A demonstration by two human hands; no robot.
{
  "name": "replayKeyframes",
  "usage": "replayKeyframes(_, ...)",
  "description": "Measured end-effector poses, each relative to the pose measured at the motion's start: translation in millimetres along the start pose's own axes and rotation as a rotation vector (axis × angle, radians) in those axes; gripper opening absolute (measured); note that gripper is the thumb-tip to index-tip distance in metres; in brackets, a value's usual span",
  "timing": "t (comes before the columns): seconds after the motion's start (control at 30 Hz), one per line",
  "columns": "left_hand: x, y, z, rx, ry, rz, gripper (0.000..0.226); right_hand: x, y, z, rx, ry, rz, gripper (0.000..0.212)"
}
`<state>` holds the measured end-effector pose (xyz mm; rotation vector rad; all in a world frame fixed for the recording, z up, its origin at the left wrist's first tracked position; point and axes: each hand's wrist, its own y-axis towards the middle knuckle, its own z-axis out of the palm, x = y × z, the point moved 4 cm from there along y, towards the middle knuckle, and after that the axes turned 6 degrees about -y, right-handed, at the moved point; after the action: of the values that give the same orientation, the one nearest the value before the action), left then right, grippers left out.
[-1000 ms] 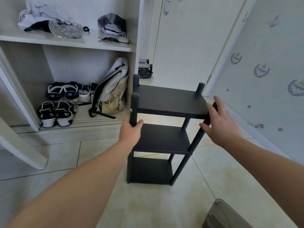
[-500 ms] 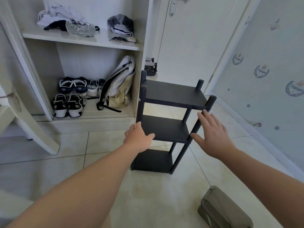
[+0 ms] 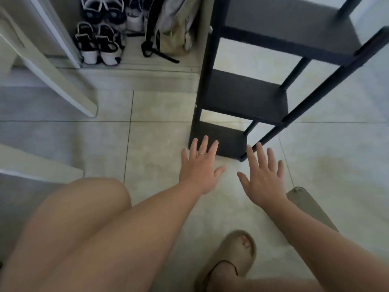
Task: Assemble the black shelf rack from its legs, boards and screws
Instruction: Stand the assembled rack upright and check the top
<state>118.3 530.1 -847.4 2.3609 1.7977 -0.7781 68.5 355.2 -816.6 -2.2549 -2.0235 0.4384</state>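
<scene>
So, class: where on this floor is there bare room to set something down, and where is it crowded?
Bare tiles lie between the white panel and the left legs of the rack; more lie right of it. Its middle board is bare. The cupboard floor is crowded with shoes and a bag.

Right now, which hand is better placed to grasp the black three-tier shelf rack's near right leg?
Probably the right hand: its open fingers reach beside the near right leg's foot, while the left hand lies at the rack's other front corner.
</scene>
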Motion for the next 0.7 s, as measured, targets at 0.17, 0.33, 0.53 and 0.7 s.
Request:
replayKeyframes(0.17,33,1,36,0.186,0.036,-0.092,0.077,3,11,43,0.262,-0.067,-0.083,0.08)
replayKeyframes(0.33,8,-49,-20,0.318,0.004,-0.142,0.077,8,-38,-17,0.425,-0.039,-0.157,0.08)
replayKeyframes(0.53,-46,-115,-167,0.353,0.078,-0.144,0.077,0,-99,-169,0.464,0.046,-0.206,0.08)
replayKeyframes(0.7,-98,-141,-281,0.317,0.136,-0.103,0.076,-25,-128,-290,0.404,0.071,-0.218,0.078)
